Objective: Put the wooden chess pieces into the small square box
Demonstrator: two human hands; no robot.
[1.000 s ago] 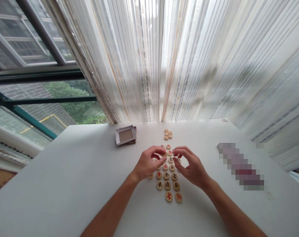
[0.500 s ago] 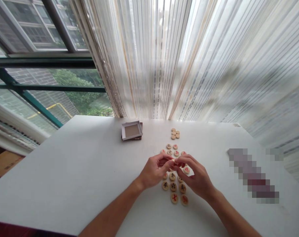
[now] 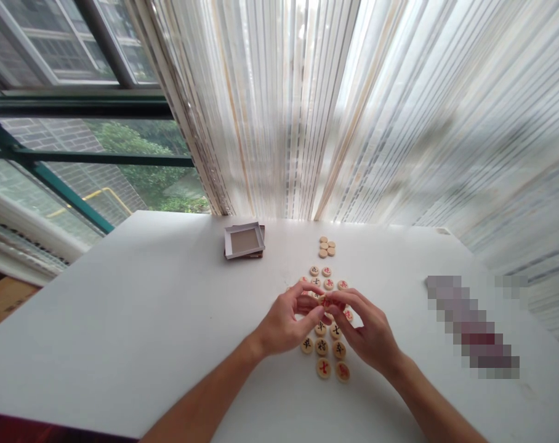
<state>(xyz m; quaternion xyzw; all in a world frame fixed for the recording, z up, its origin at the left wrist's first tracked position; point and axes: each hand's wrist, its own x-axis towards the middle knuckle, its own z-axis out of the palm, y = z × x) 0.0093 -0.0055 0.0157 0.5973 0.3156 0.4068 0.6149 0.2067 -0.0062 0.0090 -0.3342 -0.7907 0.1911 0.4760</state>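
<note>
Between my two hands, above the middle of the laid-out pieces, is a round wooden Chinese chess piece [image 3: 324,301] with a red character on its face. My right hand [image 3: 365,320] pinches it between thumb and fingers. From the other side my left hand [image 3: 289,317] has its curled fingers at the piece's left edge, its thumb just below. Under and around the hands lie more Chinese chess pieces, among them a black-marked one [image 3: 322,347] and a red-marked one [image 3: 324,368]. The hands partly hide the middle rows.
Behind the rows, a small cluster of blank-side-up pieces [image 3: 324,245] rests on the white table [image 3: 145,320]. A shallow open box [image 3: 245,242] sits farther left. At the right is a blurred-out long object [image 3: 473,326]. Curtains [image 3: 270,123] hang along the table's back edge.
The piece in my hands has been turned, so its red-marked face now shows. My left thumb has dropped slightly away from it. The view has shifted a little.
</note>
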